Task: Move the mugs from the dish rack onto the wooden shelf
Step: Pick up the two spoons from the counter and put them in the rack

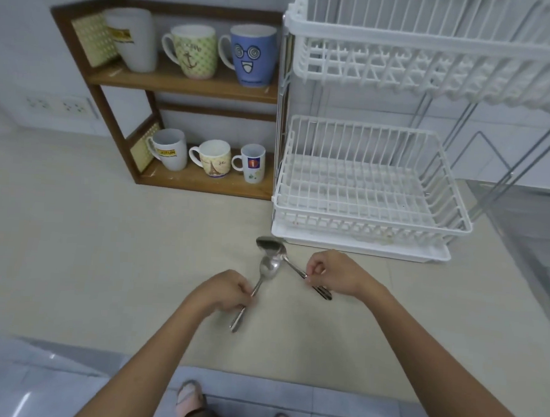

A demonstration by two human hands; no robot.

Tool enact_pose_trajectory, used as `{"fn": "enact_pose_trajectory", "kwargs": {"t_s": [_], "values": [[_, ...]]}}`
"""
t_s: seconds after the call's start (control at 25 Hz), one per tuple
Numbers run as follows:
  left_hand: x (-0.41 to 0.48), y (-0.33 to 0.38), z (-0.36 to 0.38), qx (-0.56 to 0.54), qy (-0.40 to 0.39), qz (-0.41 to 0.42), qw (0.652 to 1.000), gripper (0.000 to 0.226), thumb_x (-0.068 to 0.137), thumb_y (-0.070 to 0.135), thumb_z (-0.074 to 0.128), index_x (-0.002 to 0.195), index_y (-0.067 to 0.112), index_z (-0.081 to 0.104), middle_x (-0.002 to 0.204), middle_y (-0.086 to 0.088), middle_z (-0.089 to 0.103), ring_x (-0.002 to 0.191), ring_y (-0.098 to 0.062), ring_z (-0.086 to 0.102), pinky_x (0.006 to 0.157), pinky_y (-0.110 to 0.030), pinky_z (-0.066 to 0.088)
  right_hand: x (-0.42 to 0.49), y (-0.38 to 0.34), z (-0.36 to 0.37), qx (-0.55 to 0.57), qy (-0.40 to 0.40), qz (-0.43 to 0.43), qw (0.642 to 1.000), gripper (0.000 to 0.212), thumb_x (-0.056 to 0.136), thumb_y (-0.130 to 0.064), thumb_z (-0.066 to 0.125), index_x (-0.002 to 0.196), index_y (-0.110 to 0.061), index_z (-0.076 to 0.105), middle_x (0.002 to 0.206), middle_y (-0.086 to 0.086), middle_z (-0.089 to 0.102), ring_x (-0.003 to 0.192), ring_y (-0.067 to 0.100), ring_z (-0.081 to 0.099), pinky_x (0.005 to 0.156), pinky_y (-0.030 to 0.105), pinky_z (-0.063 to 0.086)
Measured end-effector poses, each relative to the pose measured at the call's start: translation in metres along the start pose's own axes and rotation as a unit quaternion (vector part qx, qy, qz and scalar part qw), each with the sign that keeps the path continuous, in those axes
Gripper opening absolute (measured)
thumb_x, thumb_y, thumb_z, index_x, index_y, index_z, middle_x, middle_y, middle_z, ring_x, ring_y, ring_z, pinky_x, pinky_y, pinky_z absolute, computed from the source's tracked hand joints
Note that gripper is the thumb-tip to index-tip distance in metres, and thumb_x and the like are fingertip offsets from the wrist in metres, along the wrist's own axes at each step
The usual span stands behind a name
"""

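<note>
Gripping cutlery rather than crockery, a person stands at a pale beige tabletop (106, 247) with both hands low in the near centre. The left hand (223, 290) is closed round the handle of a shiny steel spoon (269, 267), whose bowl points away toward the far side. The right hand (334, 272) pinches the handle of a second steel spoon (270, 244) between thumb and fingertips; how many pieces it holds is hard to tell, since dark handle ends show beneath the palm. The two spoon bowls cross just in front of the rack's white drip tray (361, 244), apparently held by their handles to keep the bowls clear.

To the far right, the white wire two-tier dish rack (373, 194) shows no mugs in either basket. To the far left, the dark brown wooden shelf (184, 82) carries six. On the upper board stand a tall white mug with a yellow label (132, 40), a green patterned mug with an anchor (194, 51) and a blue mug with a cartoon face (251, 55). On the lower board stand a white mug with a yellow band (170, 150), a cream mug with a tower print (212, 157) and a small white mug with a red square (253, 163). All sit upright in a row, most handles turned left, presumably for easy reach.

Judging by the bare rack, the mug transfer looks complete.
</note>
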State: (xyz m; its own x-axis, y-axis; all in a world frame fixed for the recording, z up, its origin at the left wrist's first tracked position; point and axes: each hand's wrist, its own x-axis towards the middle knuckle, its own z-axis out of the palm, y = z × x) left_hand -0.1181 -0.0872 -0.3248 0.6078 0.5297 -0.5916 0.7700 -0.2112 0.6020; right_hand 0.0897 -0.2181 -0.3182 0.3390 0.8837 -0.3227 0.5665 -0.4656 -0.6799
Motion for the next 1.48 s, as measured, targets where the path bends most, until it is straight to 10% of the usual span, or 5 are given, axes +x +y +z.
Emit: {"fn": "enact_pose_trajectory", "kwargs": {"t_s": [0.36,0.64,1.16,1.48], "values": [[0.005,0.116,-0.054,-0.205,-0.043,0.155,0.966,0.014,0.081,0.02,0.074,0.091,0.013,0.068,0.072,0.004,0.068,0.059,0.0,0.06,0.051,-0.011,0.048,0.011,-0.01,-0.115,0.211,0.153,-0.007,0.965,0.013,0.078,-0.011,0.076,0.072,-0.017,0.065,0.059,-0.005,0.068,0.051,0.001,0.06,0.048,0.015,0.049],[0.084,0.187,-0.047,-0.364,0.056,0.076,0.927,0.025,0.086,-0.001,0.064,0.11,-0.007,0.061,0.095,-0.012,0.065,0.084,-0.017,0.066,0.064,-0.018,0.057,0.062,0.002,-0.146,0.203,0.175,0.081,0.96,0.008,0.08,-0.006,0.074,0.084,-0.003,0.068,0.058,0.009,0.061,0.043,0.013,0.053,0.045,0.019,0.049],[0.169,0.196,-0.012,-0.309,0.109,-0.023,0.945,0.022,0.085,-0.007,0.061,0.106,-0.008,0.056,0.116,-0.025,0.063,0.103,-0.033,0.065,0.082,-0.035,0.057,0.132,0.04,-0.122,0.16,0.19,0.151,0.957,0.012,0.077,-0.01,0.077,0.079,-0.01,0.065,0.062,0.006,0.061,0.048,0.014,0.053,0.043,0.022,0.044],[0.176,0.196,-0.018,-0.236,0.114,-0.051,0.964,0.015,0.083,0.0,0.069,0.075,0.002,0.056,0.087,-0.016,0.065,0.066,-0.025,0.065,0.074,-0.036,0.06,0.143,0.043,-0.114,0.05,0.228,0.135,0.963,0.014,0.074,-0.018,0.078,0.085,-0.012,0.07,0.084,0.006,0.072,0.07,0.019,0.065,0.069,0.032,0.057]]}}
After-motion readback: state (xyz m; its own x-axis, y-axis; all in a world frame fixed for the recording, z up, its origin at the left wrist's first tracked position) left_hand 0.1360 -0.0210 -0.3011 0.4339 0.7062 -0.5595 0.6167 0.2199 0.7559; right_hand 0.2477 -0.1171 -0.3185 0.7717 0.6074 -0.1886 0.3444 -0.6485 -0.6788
